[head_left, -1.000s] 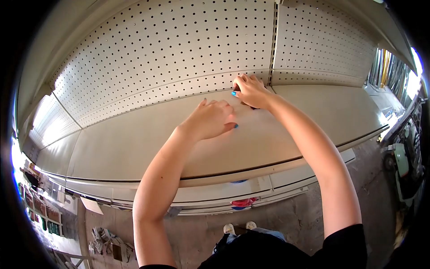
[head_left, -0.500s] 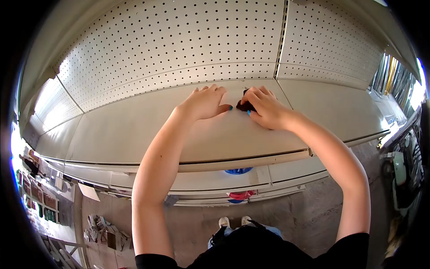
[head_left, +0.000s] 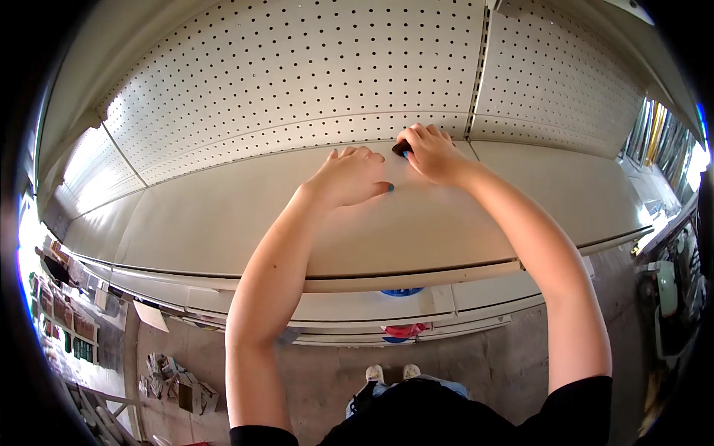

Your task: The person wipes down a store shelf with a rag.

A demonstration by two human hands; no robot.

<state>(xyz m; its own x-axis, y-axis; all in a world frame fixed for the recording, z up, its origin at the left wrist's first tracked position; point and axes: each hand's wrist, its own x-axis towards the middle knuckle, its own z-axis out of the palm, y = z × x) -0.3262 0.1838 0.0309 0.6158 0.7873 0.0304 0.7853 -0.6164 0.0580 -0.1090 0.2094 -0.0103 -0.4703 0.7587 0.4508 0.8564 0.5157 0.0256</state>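
Right hand (head_left: 433, 156), fingers clamped on a crumpled dark-brown cloth-like wad (head_left: 401, 148), has shifted rearward, putting work near the cream perforated panel (head_left: 335, 74); left hand (head_left: 348, 177) empty, thumb apart.

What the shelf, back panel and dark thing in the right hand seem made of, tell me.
Shelf: likely painted metal, off-white and satin, from its smooth, faint sheen. Panel: probably painted sheet metal, slightly glossy, given the rows of holes and bright glare; coated board is possible. Dark thing: perhaps cloth or sponge, seemingly dull; the right hand hides most of it, so unsure.
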